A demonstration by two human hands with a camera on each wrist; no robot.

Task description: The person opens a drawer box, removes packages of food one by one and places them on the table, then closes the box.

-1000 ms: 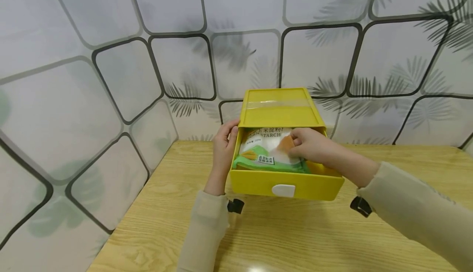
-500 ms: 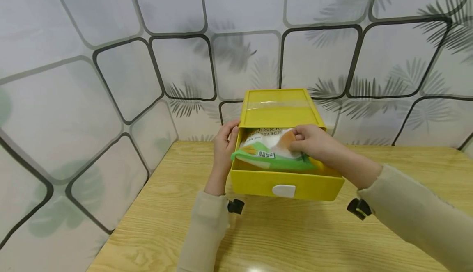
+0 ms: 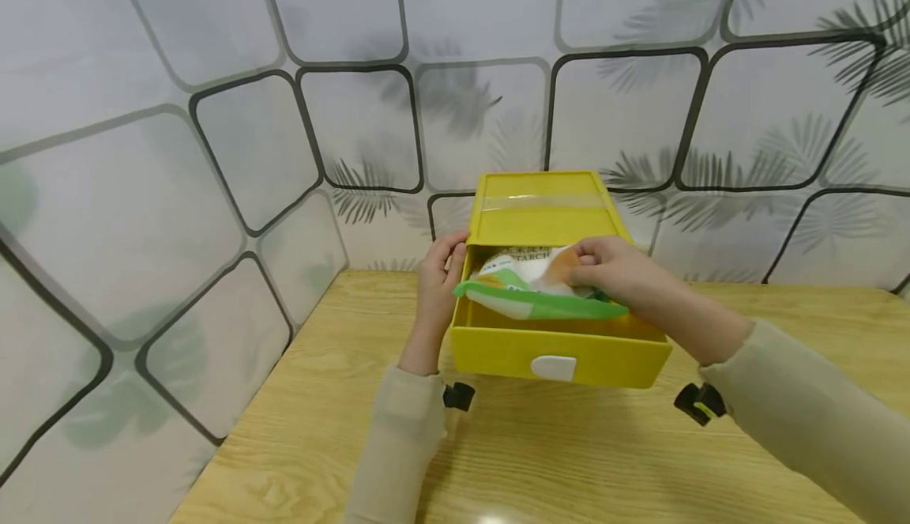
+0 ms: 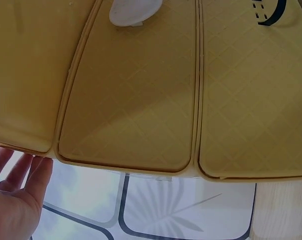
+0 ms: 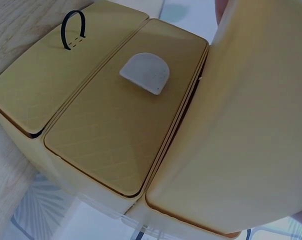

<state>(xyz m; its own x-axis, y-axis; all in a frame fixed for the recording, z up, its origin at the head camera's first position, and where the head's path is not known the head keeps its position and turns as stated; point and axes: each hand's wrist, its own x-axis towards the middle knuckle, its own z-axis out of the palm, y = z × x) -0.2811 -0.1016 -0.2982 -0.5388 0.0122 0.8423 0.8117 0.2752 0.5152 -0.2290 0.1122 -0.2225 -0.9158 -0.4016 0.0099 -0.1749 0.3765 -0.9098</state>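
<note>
In the head view, a yellow drawer cabinet [image 3: 543, 228] stands on the table with its top drawer [image 3: 490, 350] pulled out. A white and green bag of corn starch [image 3: 529, 304] lies tilted in that drawer, its green end raised off the drawer floor and its far end under the cabinet's top. My right hand [image 3: 614, 271] pinches the bag's right side between thumb and fingers. At the cabinet's left side, my left hand [image 3: 441, 279] rests its fingers near the upper front corner. The left wrist view also shows the left fingers [image 4: 38, 182] against the cabinet's edge.
Below the open drawer are two shut drawers, the middle one [image 5: 111, 120] with a white tab handle [image 5: 148, 72] and the lowest with a black loop handle [image 5: 73, 27]. A patterned wall covering [image 3: 476, 121] stands close behind the cabinet. Wooden table [image 3: 334, 405] extends around it.
The bag's green end has lifted from the drawer floor and shifted back, away from the drawer front. My right hand has moved slightly right and up with it; the left hand stays at the cabinet.
</note>
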